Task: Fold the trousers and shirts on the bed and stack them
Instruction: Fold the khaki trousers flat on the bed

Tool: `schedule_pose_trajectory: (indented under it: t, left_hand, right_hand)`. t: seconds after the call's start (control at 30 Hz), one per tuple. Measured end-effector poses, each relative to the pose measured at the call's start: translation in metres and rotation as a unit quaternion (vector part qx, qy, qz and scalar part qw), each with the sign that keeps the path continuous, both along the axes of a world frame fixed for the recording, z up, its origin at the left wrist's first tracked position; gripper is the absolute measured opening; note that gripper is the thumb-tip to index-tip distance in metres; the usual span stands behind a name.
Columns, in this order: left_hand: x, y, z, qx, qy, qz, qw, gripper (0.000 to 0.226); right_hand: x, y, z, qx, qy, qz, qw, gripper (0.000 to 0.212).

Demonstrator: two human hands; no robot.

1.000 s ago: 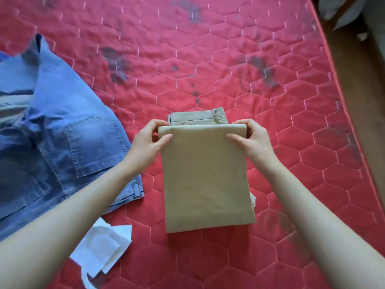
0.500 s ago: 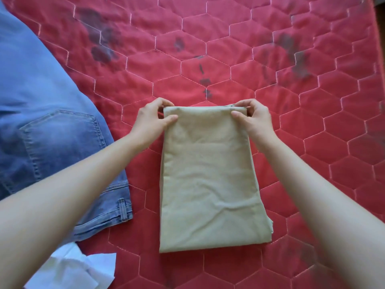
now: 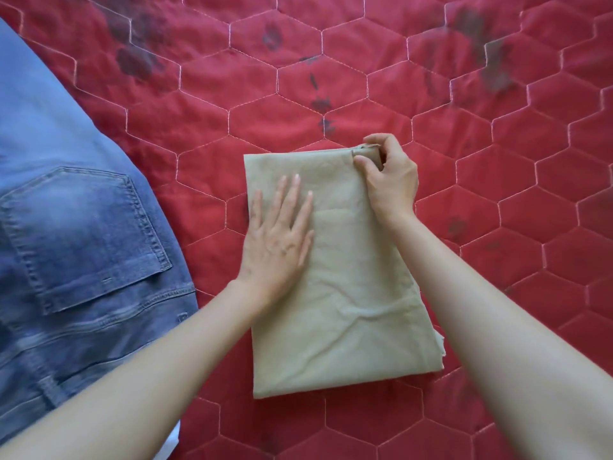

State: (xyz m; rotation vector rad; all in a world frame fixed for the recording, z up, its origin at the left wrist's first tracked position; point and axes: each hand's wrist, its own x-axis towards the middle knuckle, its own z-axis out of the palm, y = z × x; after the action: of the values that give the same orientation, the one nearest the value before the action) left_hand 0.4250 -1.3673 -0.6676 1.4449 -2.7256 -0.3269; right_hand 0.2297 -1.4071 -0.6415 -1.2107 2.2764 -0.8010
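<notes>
- A folded pair of beige cotton trousers [image 3: 335,280] lies as a tall rectangle on a red quilted bed cover stitched in hexagons [image 3: 497,200], near the middle of the view.
- The left hand [image 3: 278,234] lies flat on the left half of the beige trousers, fingers straight and slightly spread, palm down on the cloth.
- The right hand [image 3: 388,180] is at the far right corner of the trousers, thumb and curled fingers pinching the layered edge there.
- To the left, a pair of faded blue denim jeans [image 3: 76,227] lies unfolded with a back pocket facing up, apart from the beige trousers.
- A small piece of white material [image 3: 170,441] shows at the near edge, mostly hidden by the left forearm; what it is cannot be told.
- Dark stains mark the far part of the bed cover.
- Step in hand, as a judgement: tidying and flattening the finished fold of the beige trousers.
- The next move likely calls for squaring that far right corner, smoothing the creases near the bottom, then turning to the jeans.
</notes>
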Motion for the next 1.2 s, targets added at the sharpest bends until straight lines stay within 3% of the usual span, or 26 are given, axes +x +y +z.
schedule_pose_trajectory:
  t: [0.13, 0.27, 0.4, 0.5, 0.63, 0.77, 0.87, 1.0, 1.2]
  left_hand:
    - [-0.002, 0.053, -0.008, 0.041, -0.01, 0.051, 0.998, 0.06]
    - [0.007, 0.109, -0.01, 0.06, 0.001, 0.056, 0.997, 0.061]
    - [0.022, 0.151, -0.014, 0.047, -0.007, 0.02, 0.999, 0.059]
    - [0.036, 0.163, -0.021, 0.009, -0.009, -0.001, 1.0, 0.058]
    - [0.054, 0.17, -0.029, -0.005, 0.008, 0.016, 1.0, 0.055]
    - [0.067, 0.18, -0.025, 0.01, -0.018, 0.039, 0.999, 0.056]
    - [0.062, 0.178, -0.018, 0.003, -0.051, 0.029, 0.998, 0.058]
    - [0.034, 0.153, -0.015, -0.011, -0.055, -0.026, 0.998, 0.057]
    - [-0.017, 0.024, -0.022, -0.012, -0.064, -0.089, 0.994, 0.058]
  right_hand:
    - [0.018, 0.007, 0.008, -0.039, 0.119, 0.047, 0.991, 0.038]
    - [0.059, 0.067, 0.007, -0.061, 0.162, 0.12, 0.978, 0.04]
    - [0.089, 0.165, -0.019, -0.002, 0.164, 0.202, 0.966, 0.046]
    - [0.078, 0.22, -0.04, 0.039, 0.257, 0.243, 0.935, 0.046]
    - [0.033, 0.258, -0.052, 0.098, 0.317, 0.217, 0.918, 0.052]
    - [-0.01, 0.286, -0.045, 0.202, 0.257, 0.101, 0.94, 0.056]
    - [-0.02, 0.288, -0.031, 0.213, 0.261, 0.11, 0.935, 0.059]
    - [0.011, 0.244, -0.015, 0.141, 0.256, 0.137, 0.946, 0.055]
    - [0.044, 0.158, -0.016, 0.12, 0.221, 0.116, 0.961, 0.054]
